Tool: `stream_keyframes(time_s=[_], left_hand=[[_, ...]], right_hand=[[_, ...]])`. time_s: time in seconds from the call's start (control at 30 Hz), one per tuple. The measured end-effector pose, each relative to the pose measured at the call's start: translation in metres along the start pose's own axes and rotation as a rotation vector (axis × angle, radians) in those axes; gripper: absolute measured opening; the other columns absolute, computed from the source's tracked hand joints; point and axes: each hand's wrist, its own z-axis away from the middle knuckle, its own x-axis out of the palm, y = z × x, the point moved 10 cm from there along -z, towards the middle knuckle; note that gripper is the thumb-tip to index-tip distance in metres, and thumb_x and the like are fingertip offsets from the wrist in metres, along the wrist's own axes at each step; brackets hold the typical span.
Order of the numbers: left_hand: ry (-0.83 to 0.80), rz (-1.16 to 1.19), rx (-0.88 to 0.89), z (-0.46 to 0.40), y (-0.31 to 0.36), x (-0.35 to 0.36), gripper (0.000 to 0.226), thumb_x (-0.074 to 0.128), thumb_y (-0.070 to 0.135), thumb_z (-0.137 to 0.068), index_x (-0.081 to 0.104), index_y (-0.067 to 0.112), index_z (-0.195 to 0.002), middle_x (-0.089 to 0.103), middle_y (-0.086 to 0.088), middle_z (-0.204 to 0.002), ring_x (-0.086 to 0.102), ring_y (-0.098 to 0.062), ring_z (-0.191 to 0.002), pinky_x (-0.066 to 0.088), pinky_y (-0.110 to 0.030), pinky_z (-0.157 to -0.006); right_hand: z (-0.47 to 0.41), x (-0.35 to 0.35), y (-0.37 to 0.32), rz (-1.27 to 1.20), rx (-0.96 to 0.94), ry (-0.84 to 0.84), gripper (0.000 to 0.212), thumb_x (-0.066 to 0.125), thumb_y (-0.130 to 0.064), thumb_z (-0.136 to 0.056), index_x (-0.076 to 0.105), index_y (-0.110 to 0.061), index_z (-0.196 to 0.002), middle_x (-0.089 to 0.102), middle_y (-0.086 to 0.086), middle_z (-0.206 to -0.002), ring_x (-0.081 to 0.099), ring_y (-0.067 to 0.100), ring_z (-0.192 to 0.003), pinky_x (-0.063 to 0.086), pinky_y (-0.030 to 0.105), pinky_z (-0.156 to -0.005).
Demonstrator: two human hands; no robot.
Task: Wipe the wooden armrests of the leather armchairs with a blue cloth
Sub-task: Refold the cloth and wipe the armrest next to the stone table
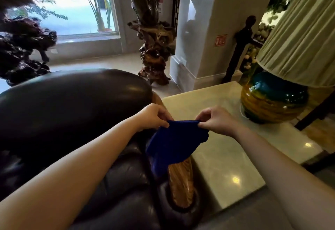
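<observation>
A blue cloth (173, 144) hangs between my two hands above the armchair's right side. My left hand (154, 116) pinches its upper left edge and my right hand (216, 119) pinches its upper right edge. The cloth droops down over the upper part of a light wooden armrest (181, 184), whose lower length shows below it. The dark leather armchair (72, 106) fills the left and the bottom of the view.
A pale stone side table (226, 157) stands right of the armrest, bearing a lamp with a blue and yellow base (272, 101) and a pleated shade (304, 34). Behind are carved root sculptures (154, 36), a dark sculpture (23, 48), a pillar and a window.
</observation>
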Motion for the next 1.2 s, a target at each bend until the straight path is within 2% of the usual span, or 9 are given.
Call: stream_keyframes(time_s=[0.13, 0.27, 0.33, 0.43, 0.53, 0.77, 0.9, 1.03, 1.2], left_hand=[[-0.005, -0.001, -0.129, -0.033, -0.052, 0.054, 0.016, 0.072, 0.008, -0.075, 0.072, 0.015, -0.089, 0.072, -0.003, -0.089, 0.067, -0.015, -0.084, 0.056, -0.029, -0.076], [-0.012, 0.08, -0.245, -0.066, -0.107, 0.112, 0.018, 0.071, 0.006, -0.075, 0.07, 0.024, -0.079, 0.069, 0.005, -0.079, 0.065, -0.005, -0.072, 0.051, -0.017, -0.061], [-0.025, 0.103, -0.289, -0.079, -0.133, 0.137, 0.022, 0.071, 0.007, -0.075, 0.068, 0.028, -0.077, 0.07, 0.006, -0.081, 0.066, -0.004, -0.074, 0.052, -0.017, -0.065], [-0.03, 0.125, -0.35, -0.101, -0.175, 0.168, 0.026, 0.071, 0.006, -0.075, 0.068, 0.032, -0.075, 0.071, 0.004, -0.085, 0.068, -0.007, -0.08, 0.056, -0.025, -0.076], [-0.037, 0.116, -0.394, -0.125, -0.215, 0.185, 0.029, 0.07, 0.006, -0.075, 0.067, 0.034, -0.074, 0.07, 0.003, -0.082, 0.068, -0.005, -0.077, 0.057, -0.025, -0.075], [0.039, 0.097, -0.444, -0.176, -0.272, 0.175, 0.025, 0.068, 0.003, -0.077, 0.066, 0.028, -0.078, 0.07, -0.001, -0.09, 0.067, -0.012, -0.086, 0.056, -0.031, -0.082], [0.095, 0.106, -0.45, -0.19, -0.283, 0.169, 0.021, 0.068, 0.003, -0.077, 0.066, 0.025, -0.078, 0.07, -0.001, -0.089, 0.067, -0.012, -0.085, 0.057, -0.03, -0.078], [0.164, 0.103, -0.422, -0.194, -0.285, 0.163, 0.02, 0.066, 0.006, -0.079, 0.063, 0.025, -0.082, 0.067, 0.002, -0.089, 0.065, -0.008, -0.083, 0.052, -0.021, -0.066], [0.167, 0.119, -0.417, -0.2, -0.287, 0.163, 0.015, 0.063, 0.006, -0.082, 0.063, 0.02, -0.089, 0.066, -0.001, -0.097, 0.063, -0.009, -0.088, 0.052, -0.022, -0.07]], right_hand=[[-0.029, 0.04, 0.071, -0.035, 0.048, -0.103, 0.016, 0.065, -0.006, -0.074, 0.07, -0.019, -0.082, 0.068, -0.008, -0.073, 0.064, 0.004, -0.069, 0.049, 0.01, -0.055], [-0.057, 0.085, 0.147, -0.065, 0.103, -0.22, 0.025, 0.066, -0.007, -0.071, 0.064, -0.032, -0.065, 0.065, -0.016, -0.065, 0.061, -0.005, -0.061, 0.042, 0.005, -0.049], [-0.069, 0.107, 0.179, -0.063, 0.125, -0.27, 0.026, 0.066, -0.008, -0.07, 0.063, -0.033, -0.062, 0.064, -0.017, -0.064, 0.06, -0.005, -0.06, 0.04, 0.004, -0.048], [-0.092, 0.142, 0.222, -0.056, 0.154, -0.337, 0.019, 0.064, -0.01, -0.071, 0.066, -0.028, -0.069, 0.066, -0.012, -0.068, 0.063, 0.003, -0.067, 0.042, 0.01, -0.054], [-0.12, 0.177, 0.252, -0.043, 0.159, -0.373, 0.016, 0.064, -0.012, -0.071, 0.069, -0.026, -0.077, 0.067, -0.007, -0.073, 0.064, 0.009, -0.073, 0.044, 0.015, -0.059], [-0.189, 0.218, 0.278, -0.004, 0.121, -0.314, 0.015, 0.066, -0.01, -0.074, 0.068, -0.022, -0.081, 0.064, -0.006, -0.078, 0.061, 0.011, -0.076, 0.046, 0.021, -0.063], [-0.209, 0.225, 0.284, 0.02, 0.102, -0.258, 0.015, 0.065, -0.01, -0.075, 0.067, -0.022, -0.085, 0.061, -0.008, -0.079, 0.058, 0.01, -0.076, 0.045, 0.021, -0.064], [-0.218, 0.23, 0.285, 0.011, 0.054, -0.217, 0.017, 0.064, -0.009, -0.077, 0.066, -0.022, -0.088, 0.06, -0.008, -0.081, 0.057, 0.008, -0.077, 0.045, 0.018, -0.064], [-0.228, 0.236, 0.292, 0.027, 0.015, -0.184, 0.018, 0.064, -0.008, -0.078, 0.066, -0.021, -0.089, 0.064, -0.003, -0.088, 0.059, 0.012, -0.081, 0.046, 0.02, -0.069]])
